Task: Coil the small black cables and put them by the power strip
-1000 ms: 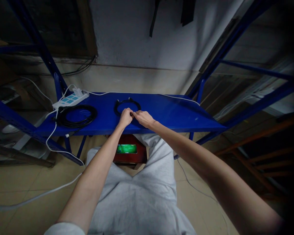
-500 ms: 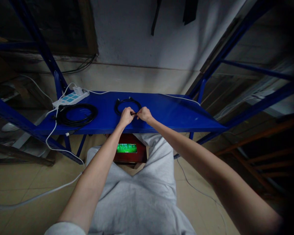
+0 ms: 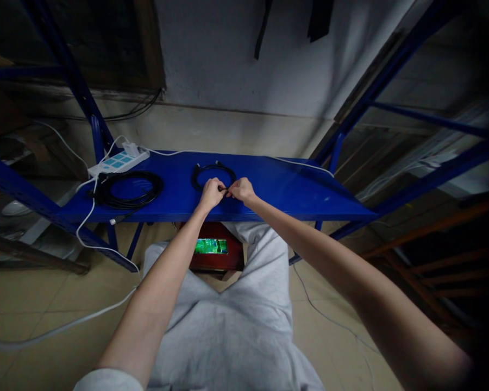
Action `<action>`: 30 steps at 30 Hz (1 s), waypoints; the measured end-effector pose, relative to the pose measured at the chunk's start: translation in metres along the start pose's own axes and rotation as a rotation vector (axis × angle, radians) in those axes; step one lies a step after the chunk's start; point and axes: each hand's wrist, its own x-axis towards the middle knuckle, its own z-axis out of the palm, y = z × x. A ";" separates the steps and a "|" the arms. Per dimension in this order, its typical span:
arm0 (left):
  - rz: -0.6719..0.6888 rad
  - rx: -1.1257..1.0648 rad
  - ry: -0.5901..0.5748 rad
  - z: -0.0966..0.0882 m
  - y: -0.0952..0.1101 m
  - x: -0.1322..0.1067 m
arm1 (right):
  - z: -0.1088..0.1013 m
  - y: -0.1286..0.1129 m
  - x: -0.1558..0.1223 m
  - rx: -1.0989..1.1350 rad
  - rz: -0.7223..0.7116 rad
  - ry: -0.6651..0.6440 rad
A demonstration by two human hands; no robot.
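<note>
Right hand (image 3: pixel 242 189) curled tighter since earlier; with left hand (image 3: pixel 212 191), pinches thin dark strand (image 3: pixel 226 189) by ring-shaped black cable (image 3: pixel 194 178).

A black cable (image 3: pixel 194 177) lies coiled in a ring on the blue shelf (image 3: pixel 285 187).

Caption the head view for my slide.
Left hand and right hand pinch a dark piece at a small black cable coil.
</note>
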 end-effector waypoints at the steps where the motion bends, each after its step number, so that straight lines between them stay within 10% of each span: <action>1: 0.000 0.002 -0.002 0.000 0.000 0.000 | 0.001 0.000 -0.003 -0.067 -0.044 0.032; 7: 0.009 0.033 -0.004 0.000 -0.002 0.001 | 0.001 -0.005 -0.019 -0.529 -0.245 0.117; 19: 0.053 0.025 0.036 0.002 -0.007 0.001 | -0.021 -0.003 -0.028 -1.086 -0.815 -0.112; 30: 0.006 -0.024 0.021 -0.002 -0.002 0.000 | -0.009 0.006 -0.017 -0.609 -0.401 0.078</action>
